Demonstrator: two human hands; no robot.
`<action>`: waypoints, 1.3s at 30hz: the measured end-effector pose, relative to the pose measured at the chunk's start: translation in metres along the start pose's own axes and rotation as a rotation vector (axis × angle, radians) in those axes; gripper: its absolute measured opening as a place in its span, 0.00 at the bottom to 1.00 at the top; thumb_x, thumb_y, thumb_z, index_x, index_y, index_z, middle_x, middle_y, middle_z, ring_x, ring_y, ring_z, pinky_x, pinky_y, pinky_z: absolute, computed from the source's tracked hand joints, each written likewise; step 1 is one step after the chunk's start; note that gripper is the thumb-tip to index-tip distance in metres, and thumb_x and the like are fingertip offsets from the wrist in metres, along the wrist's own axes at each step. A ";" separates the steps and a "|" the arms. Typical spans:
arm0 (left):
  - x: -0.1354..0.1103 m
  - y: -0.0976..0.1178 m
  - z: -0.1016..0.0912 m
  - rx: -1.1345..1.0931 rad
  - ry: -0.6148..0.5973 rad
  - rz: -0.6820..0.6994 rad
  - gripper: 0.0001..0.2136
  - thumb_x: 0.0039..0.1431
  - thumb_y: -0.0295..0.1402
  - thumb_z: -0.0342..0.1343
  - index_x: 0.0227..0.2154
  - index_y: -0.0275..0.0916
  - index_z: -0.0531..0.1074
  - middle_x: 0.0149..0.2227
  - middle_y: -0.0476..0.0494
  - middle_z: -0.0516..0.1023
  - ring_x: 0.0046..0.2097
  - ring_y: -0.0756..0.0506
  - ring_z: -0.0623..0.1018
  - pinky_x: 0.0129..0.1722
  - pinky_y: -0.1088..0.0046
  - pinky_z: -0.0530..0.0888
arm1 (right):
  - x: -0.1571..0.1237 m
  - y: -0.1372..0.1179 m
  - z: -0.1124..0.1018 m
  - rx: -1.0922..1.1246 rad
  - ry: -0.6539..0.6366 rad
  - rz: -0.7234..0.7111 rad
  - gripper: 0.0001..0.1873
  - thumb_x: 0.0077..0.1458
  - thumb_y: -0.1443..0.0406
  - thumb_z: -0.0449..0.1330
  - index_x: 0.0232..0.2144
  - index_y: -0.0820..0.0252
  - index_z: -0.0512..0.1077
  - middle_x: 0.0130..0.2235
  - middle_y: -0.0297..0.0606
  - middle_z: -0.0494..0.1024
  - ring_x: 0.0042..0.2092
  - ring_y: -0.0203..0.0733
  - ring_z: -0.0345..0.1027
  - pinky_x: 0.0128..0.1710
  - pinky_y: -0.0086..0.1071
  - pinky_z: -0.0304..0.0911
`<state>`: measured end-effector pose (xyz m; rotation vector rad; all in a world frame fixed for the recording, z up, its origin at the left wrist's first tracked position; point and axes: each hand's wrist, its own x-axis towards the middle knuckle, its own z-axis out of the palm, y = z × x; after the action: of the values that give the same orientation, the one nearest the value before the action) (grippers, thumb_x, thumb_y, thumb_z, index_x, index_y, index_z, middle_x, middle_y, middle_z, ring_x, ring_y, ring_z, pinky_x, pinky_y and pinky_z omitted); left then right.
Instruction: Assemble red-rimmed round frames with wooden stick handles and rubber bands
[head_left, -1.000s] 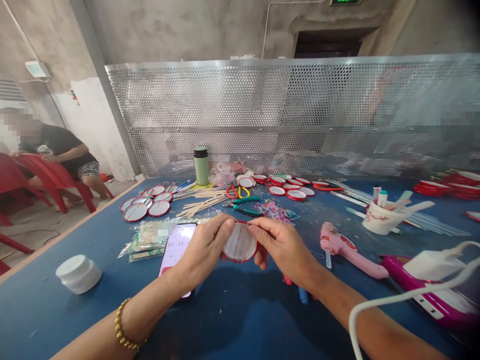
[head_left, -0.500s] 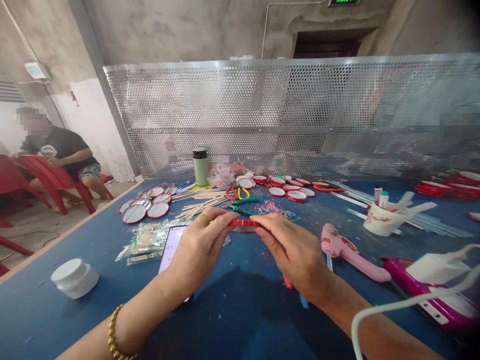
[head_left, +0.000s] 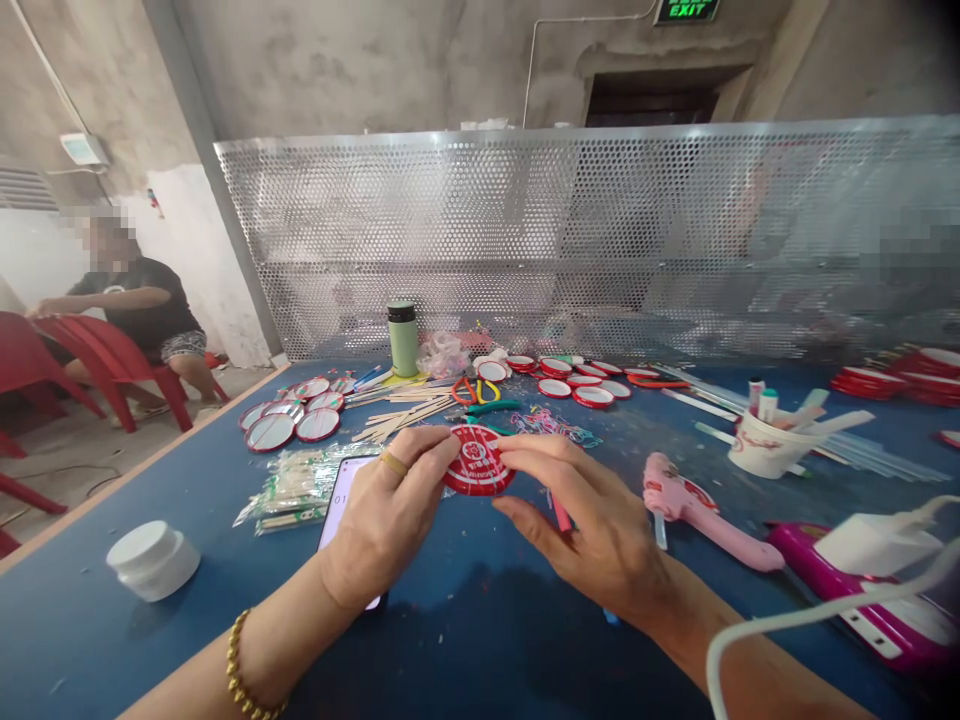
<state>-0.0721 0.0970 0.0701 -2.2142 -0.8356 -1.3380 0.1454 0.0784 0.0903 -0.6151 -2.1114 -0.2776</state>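
Metal screen (head_left: 600,240) behind the blue table (head_left: 480,640). Left hand (head_left: 386,515) and right hand (head_left: 600,530) meet over mid-table. Pink glue gun (head_left: 697,510) lies right of the right hand. Phone (head_left: 341,500) is partly under the left hand. White jar (head_left: 154,558) far left. Red disc (head_left: 476,462) is held above the table, printed face up, with each hand pinched tight on one edge.

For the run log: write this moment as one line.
left hand holds red disc | right hand holds red disc | phone under left hand
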 end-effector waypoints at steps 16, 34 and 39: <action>0.003 0.006 0.000 0.314 -0.116 0.076 0.07 0.65 0.23 0.46 0.37 0.37 0.69 0.35 0.44 0.73 0.30 0.48 0.72 0.26 0.72 0.68 | 0.002 -0.015 0.013 -0.054 0.101 0.090 0.08 0.60 0.73 0.61 0.41 0.60 0.70 0.33 0.36 0.76 0.34 0.35 0.71 0.36 0.30 0.66; 0.000 0.016 -0.003 0.334 -0.090 0.091 0.05 0.62 0.22 0.50 0.38 0.35 0.69 0.33 0.43 0.72 0.27 0.47 0.70 0.25 0.71 0.64 | -0.001 -0.020 0.021 0.017 0.228 0.155 0.10 0.59 0.73 0.62 0.42 0.59 0.72 0.38 0.35 0.81 0.38 0.34 0.76 0.42 0.27 0.72; -0.001 0.015 -0.003 0.333 -0.088 0.112 0.05 0.63 0.22 0.50 0.39 0.34 0.69 0.35 0.42 0.73 0.29 0.47 0.71 0.26 0.71 0.66 | -0.001 -0.020 0.020 0.028 0.229 0.139 0.09 0.59 0.75 0.62 0.41 0.61 0.72 0.37 0.36 0.81 0.38 0.34 0.76 0.42 0.27 0.72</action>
<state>-0.0639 0.0836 0.0693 -2.0343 -0.8806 -0.9758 0.1212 0.0688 0.0789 -0.6770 -1.8412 -0.2282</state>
